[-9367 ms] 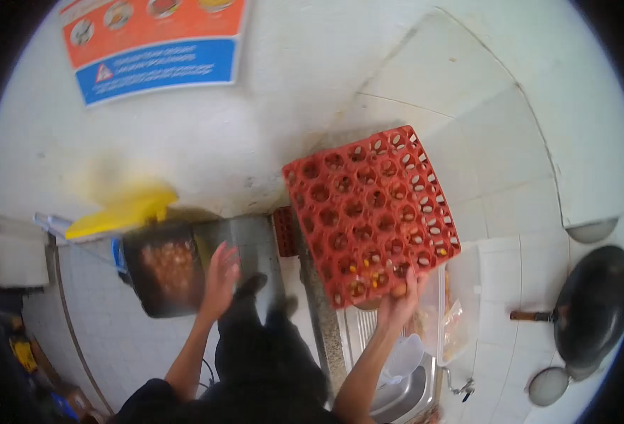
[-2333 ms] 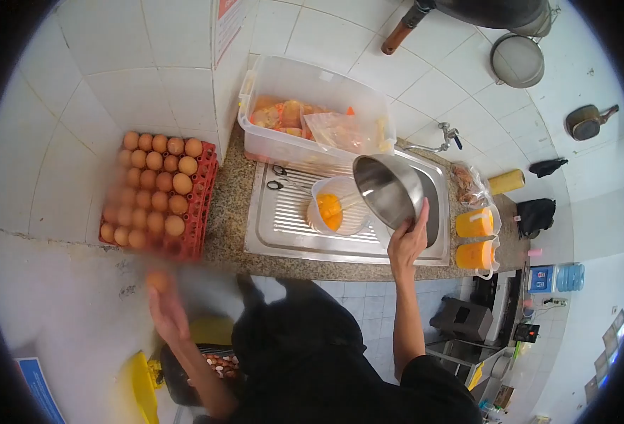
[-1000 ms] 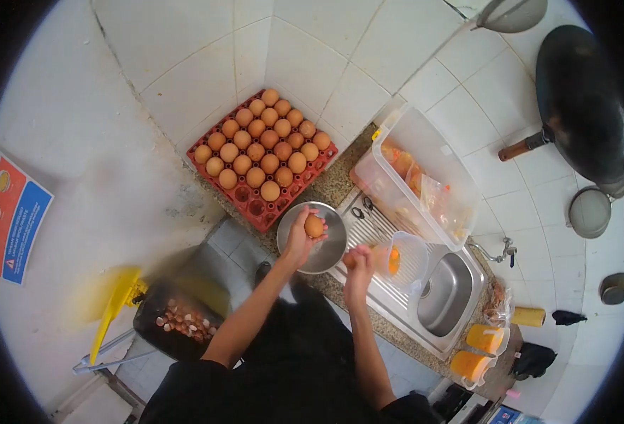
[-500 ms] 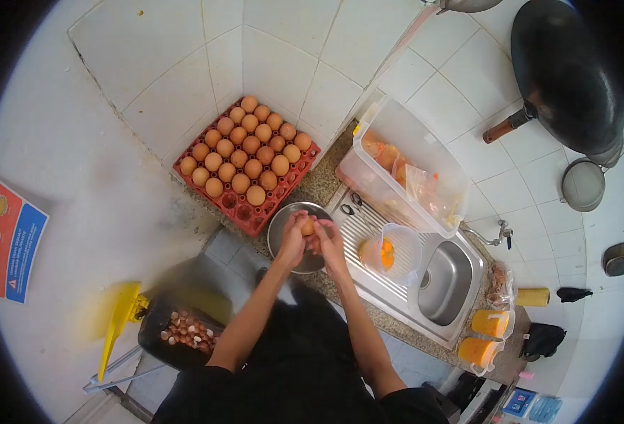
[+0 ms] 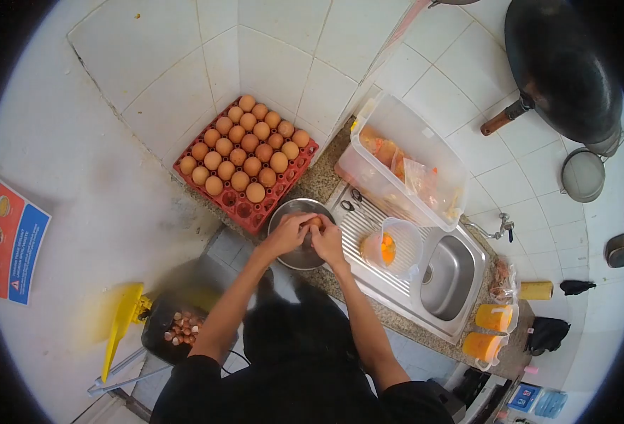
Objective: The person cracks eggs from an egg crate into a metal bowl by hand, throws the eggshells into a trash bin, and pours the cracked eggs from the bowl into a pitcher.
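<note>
My left hand (image 5: 287, 234) and my right hand (image 5: 327, 243) meet over a round metal bowl (image 5: 300, 260), their fingers closed around one brown egg (image 5: 315, 222). Fingers cover most of the egg, so any crack in its shell cannot be made out. Just beyond the bowl sits a red egg tray (image 5: 255, 224) with many brown eggs (image 5: 238, 157) and a few vacant cups along its near edge. To the right, a clear plastic jug (image 5: 407, 239) holding orange yolks (image 5: 387, 249) stands on the sink's ribbed drainboard (image 5: 355, 246).
A large clear bin (image 5: 425, 205) with bagged food stands behind the drainboard. Right of it are the sink basin (image 5: 448, 283) and two jugs of orange liquid (image 5: 493, 318). Below left, a black bin (image 5: 158, 328) holds eggshells (image 5: 183, 328). A wok (image 5: 563, 78) hangs on the wall.
Both hands have turned palm-down around the egg, and the left elbow has swung outward over part of the shell bin. The egg has shifted slightly up and right; the view has moved slightly.
</note>
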`<state>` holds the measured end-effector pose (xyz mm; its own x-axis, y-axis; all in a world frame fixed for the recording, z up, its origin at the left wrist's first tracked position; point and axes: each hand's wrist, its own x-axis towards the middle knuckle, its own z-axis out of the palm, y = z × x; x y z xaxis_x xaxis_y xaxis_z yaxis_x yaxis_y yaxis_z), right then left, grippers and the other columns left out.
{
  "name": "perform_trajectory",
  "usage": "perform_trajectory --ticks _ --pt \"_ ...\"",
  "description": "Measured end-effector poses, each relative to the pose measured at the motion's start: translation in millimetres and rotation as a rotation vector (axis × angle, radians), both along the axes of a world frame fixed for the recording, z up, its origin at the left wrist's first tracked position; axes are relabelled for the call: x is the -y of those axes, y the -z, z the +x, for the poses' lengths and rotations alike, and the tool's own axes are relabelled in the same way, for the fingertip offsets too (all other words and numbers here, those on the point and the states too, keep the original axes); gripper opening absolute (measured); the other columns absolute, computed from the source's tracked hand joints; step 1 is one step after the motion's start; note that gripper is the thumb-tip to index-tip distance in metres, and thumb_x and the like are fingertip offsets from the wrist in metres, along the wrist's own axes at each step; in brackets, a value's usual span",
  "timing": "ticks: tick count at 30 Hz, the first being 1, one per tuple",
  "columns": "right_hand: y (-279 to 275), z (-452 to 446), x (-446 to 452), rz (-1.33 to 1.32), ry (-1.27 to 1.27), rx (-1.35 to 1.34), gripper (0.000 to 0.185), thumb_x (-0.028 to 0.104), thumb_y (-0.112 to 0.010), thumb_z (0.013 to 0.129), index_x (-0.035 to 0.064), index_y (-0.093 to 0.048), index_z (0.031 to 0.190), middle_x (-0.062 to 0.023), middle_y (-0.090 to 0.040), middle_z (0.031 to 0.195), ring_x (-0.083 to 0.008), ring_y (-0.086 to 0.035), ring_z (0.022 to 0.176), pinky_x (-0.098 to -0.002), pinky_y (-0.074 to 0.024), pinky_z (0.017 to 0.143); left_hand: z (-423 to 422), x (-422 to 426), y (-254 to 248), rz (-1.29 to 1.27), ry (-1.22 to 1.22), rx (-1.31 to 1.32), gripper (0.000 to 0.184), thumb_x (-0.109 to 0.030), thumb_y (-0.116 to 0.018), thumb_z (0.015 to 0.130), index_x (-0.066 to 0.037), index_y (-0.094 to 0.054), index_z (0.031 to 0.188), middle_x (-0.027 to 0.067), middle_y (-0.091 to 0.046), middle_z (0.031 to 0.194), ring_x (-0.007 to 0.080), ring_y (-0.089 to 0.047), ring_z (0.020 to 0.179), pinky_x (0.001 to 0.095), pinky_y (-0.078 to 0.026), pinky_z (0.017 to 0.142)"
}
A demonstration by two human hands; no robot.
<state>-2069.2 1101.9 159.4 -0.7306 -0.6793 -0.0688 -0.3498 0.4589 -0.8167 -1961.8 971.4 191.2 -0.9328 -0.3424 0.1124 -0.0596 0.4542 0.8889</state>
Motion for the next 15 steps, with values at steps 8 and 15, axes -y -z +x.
perform_trajectory --ticks 8,15 --pt "-39 8 4 -0.013 0.039 -0.073 0.043 0.021 -0.062 0.089 -0.0027 -0.059 0.125 -0.029 -0.069 0.084 -0.0433 -0.07 0.082 -0.0461 -0.0554 0.074 -6 -13 19 -0.091 -0.072 -0.177 0.042 -0.003 -0.056 0.091 0.004 -0.055 0.133 0.0257 -0.059 0.128 0.0442 -0.056 0.117 0.0474 -0.047 0.101" --pt "-32 8 0 -0.029 0.053 -0.11 0.043 0.02 -0.061 0.089 -0.0024 -0.06 0.125 -0.0296 -0.069 0.091 -0.0434 -0.07 0.086 -0.046 -0.0559 0.077 -1 -17 10 -0.251 -0.026 -0.11 0.047 0.001 -0.054 0.09 0.004 -0.05 0.137 0.0251 -0.055 0.13 0.0423 -0.055 0.121 0.045 -0.048 0.101"
